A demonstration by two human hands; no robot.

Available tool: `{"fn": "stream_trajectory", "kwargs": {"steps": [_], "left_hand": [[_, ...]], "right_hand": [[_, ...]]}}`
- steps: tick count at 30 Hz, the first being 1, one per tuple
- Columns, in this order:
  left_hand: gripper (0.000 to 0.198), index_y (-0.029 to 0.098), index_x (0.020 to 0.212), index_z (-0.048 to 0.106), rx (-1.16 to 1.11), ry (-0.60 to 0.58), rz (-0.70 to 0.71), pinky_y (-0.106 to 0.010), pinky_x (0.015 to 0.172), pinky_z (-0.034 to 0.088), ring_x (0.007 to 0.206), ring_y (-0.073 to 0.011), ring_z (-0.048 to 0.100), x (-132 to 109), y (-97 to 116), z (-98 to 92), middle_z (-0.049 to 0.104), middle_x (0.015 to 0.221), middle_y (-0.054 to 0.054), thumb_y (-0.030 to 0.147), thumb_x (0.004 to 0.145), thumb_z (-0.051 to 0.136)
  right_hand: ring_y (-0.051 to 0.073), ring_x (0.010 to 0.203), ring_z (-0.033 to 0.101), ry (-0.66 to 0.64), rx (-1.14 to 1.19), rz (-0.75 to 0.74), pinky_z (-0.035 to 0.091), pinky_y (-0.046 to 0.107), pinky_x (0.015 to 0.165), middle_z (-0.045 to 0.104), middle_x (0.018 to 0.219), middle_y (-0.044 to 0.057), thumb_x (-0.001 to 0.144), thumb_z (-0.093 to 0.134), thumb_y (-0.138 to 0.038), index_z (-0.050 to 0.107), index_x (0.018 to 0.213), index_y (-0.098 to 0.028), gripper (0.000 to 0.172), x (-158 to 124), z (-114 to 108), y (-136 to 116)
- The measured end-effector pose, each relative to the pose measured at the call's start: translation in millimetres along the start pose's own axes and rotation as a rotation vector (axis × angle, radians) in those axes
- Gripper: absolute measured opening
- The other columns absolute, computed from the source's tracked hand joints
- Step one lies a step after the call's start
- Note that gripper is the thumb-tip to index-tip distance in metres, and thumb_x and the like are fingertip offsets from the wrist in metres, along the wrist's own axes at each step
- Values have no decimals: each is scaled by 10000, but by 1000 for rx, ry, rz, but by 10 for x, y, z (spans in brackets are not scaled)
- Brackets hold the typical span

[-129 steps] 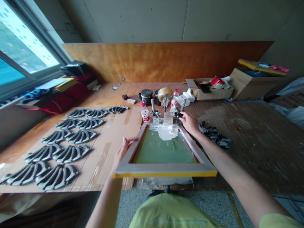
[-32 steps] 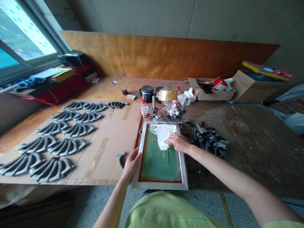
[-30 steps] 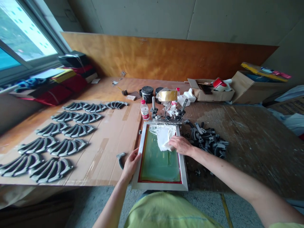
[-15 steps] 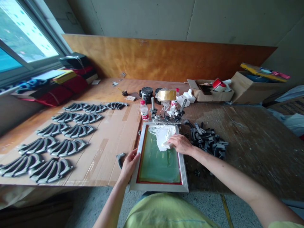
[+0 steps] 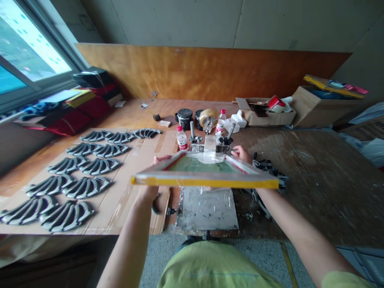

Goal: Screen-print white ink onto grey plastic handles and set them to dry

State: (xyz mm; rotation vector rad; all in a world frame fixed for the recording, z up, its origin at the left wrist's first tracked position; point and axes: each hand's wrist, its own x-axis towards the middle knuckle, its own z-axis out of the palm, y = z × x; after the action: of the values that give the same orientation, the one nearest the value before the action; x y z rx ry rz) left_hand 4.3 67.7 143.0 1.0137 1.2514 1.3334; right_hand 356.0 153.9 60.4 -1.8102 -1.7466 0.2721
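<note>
A screen printing frame [image 5: 207, 179] is tilted up from its hinge clamps [image 5: 223, 144], its near edge with yellow tape raised towards me. Its green mesh [image 5: 195, 164] shows foreshortened, with white ink at the far end. My left hand [image 5: 162, 159] is closed on the frame's left side, partly hidden behind it. At the right side, the curled fingers of my right hand [image 5: 242, 154] hold the frame, its rail covering part of the hand. A pale block [image 5: 210, 143] smeared with white stands at the hinge end. Beneath lies a grey base plate [image 5: 208, 210].
Grey ribbed curved parts [image 5: 87, 188] lie in rows on cardboard [image 5: 129, 200] at left. Dark loose parts [image 5: 270, 170] are heaped at right. Behind stand red-capped bottles [image 5: 181, 139], black tubs [image 5: 185, 119], a tape roll [image 5: 208, 119] and cardboard boxes [image 5: 270, 118].
The frame has swung up from lying flat, uncovering the base plate. Both hands have moved forward along its sides. My right hand has let go of the white thing it held on the mesh.
</note>
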Motion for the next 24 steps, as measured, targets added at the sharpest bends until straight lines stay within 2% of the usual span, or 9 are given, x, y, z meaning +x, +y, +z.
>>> {"fn": "stream_trajectory", "kwargs": {"steps": [4, 7, 9, 11, 13, 15, 18, 22, 24], "left_hand": [[506, 161, 862, 647, -39, -4, 71, -228, 599, 494, 762, -160, 643, 298, 175, 143, 703, 848, -66, 656, 767, 597], [515, 189, 969, 611, -106, 134, 71, -196, 572, 485, 695, -123, 630, 224, 16, 219, 689, 795, -22, 667, 779, 585], [559, 196, 1064, 597, -101, 127, -90, -197, 548, 491, 665, -122, 632, -16, -264, 308, 698, 814, -27, 659, 752, 632], [643, 151, 1102, 611, -22, -77, -416, -225, 497, 496, 665, -167, 660, -350, -613, 430, 723, 873, -104, 666, 720, 666], [673, 156, 1168, 590, -31, -167, -624, -261, 504, 519, 771, -225, 701, -670, -938, 532, 723, 1034, -164, 682, 749, 620], [607, 154, 1077, 619, -92, -149, -698, -249, 516, 514, 794, -224, 707, -869, -1177, 522, 728, 1011, -156, 668, 754, 619], [508, 144, 848, 646, -51, 33, -686, -220, 508, 483, 648, -168, 671, -870, -1382, 135, 726, 785, -102, 641, 758, 596], [433, 173, 634, 589, 244, 404, -678, -284, 524, 507, 506, -166, 599, -674, -1575, -891, 665, 581, -72, 551, 797, 454], [417, 211, 565, 528, 501, 433, -630, -346, 487, 501, 439, -206, 565, -641, -1670, -1319, 594, 467, -62, 538, 786, 394]], "right_hand": [[231, 913, 626, -241, -11, -170, 472, 339, 794, 676, 976, 75, 848, 656, -354, 564, 1188, -179, 394, -581, 338, 132], [252, 1038, 577, -316, -123, -286, 443, 375, 883, 644, 1076, 92, 813, 720, -299, 572, 1189, -198, 417, -839, 444, -19], [240, 1023, 559, -318, -169, -296, 435, 363, 877, 632, 1034, 80, 846, 689, -263, 625, 1054, -201, 226, -955, 422, -206], [223, 963, 549, -285, -168, -337, 434, 343, 847, 619, 963, 71, 869, 665, -262, 642, 950, -190, 111, -1110, 395, -441], [213, 919, 536, -258, -140, -476, 431, 338, 834, 611, 912, 65, 893, 631, -259, 648, 924, -183, 83, -1314, 409, -667], [205, 910, 532, -282, -80, -673, 428, 341, 850, 616, 894, 53, 924, 582, -253, 654, 973, -195, 105, -1501, 437, -776], [187, 934, 552, -263, -12, -676, 433, 321, 871, 648, 956, 36, 945, 525, -196, 635, 1110, -228, 200, -1588, 334, -509], [203, 1008, 569, -82, -284, -46, 429, 302, 883, 650, 1034, 94, 876, 424, -3, 639, 1066, -173, 334, -1404, -134, 471], [214, 1011, 579, -140, -471, 187, 416, 300, 880, 651, 1016, 123, 830, 417, 30, 634, 1052, -139, 353, -1355, -329, 917]]}}
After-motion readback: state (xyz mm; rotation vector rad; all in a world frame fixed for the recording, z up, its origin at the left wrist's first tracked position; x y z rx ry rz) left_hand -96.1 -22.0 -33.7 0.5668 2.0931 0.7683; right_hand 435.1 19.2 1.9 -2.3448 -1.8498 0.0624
